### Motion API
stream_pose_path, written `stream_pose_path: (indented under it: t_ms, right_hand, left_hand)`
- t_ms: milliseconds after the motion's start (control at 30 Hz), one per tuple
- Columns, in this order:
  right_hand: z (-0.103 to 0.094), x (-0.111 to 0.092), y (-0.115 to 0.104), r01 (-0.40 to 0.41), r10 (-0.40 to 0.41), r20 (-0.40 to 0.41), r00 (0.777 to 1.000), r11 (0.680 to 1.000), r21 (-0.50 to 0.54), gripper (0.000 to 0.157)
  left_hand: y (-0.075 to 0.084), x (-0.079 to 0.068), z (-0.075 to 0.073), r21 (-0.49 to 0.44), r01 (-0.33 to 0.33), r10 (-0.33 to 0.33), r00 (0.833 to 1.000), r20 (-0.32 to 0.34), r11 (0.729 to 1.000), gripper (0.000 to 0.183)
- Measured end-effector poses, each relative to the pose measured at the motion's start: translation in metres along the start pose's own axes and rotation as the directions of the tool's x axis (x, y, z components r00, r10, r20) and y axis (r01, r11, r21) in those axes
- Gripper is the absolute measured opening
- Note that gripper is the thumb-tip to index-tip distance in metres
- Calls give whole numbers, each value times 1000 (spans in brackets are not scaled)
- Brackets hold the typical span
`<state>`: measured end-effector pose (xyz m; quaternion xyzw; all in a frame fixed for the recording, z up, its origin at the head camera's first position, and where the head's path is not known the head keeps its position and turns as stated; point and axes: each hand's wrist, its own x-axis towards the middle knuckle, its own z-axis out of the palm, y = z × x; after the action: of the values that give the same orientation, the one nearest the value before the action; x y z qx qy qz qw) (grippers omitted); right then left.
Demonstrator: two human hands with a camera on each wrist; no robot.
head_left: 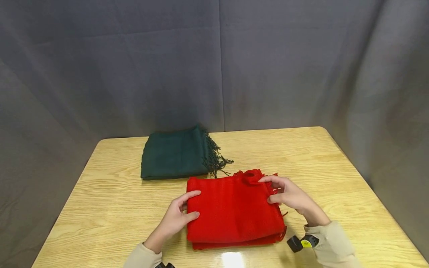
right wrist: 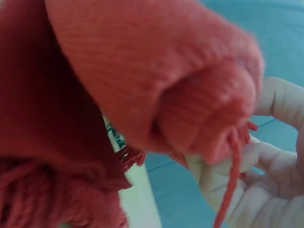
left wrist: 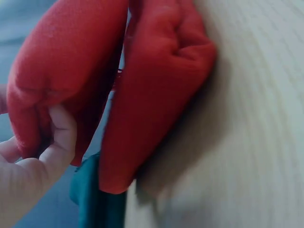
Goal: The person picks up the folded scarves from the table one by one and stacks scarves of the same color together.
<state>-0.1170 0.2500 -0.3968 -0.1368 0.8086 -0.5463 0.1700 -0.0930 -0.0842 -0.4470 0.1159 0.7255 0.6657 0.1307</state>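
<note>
A folded red scarf (head_left: 231, 212) with fringe along its right side lies near the front of the wooden table. My left hand (head_left: 177, 214) grips its left edge, thumb on top; in the left wrist view, fingers (left wrist: 61, 128) curl under the upper fold, raised apart from the layer below. At the right edge my right hand (head_left: 289, 193) holds the fringed end, thumb and fingers around the upper layers. The right wrist view shows the bunched red fabric (right wrist: 204, 104) between its fingers, with a strand of fringe hanging down.
A folded dark green scarf (head_left: 175, 154) lies behind and left of the red one, its fringe (head_left: 216, 160) pointing right. Grey curtains (head_left: 167, 74) surround the back and sides of the wooden table (head_left: 110, 208).
</note>
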Motion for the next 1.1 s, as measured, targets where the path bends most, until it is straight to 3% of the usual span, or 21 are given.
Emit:
stream_pose_path:
  t_ms: [300, 600, 833, 1100]
  right_hand:
    - [3, -3, 23, -30, 28, 34, 999, 998, 50, 52]
    - [0, -6, 39, -70, 69, 13, 998, 996, 59, 57]
    - [-1, -9, 47, -146, 150, -12, 989, 977, 155, 57]
    - [1, -12, 48, -164, 171, -89, 981, 983, 89, 53]
  left_hand:
    - [-12, -1, 2, -39, 50, -49, 998, 25, 998, 52]
    - [-21, -1, -7, -88, 144, -136, 986, 98, 986, 54]
    - [-23, -2, -11, -113, 148, -135, 985, 110, 983, 54]
    - [-23, -8, -22, -64, 92, -86, 992, 89, 994, 57]
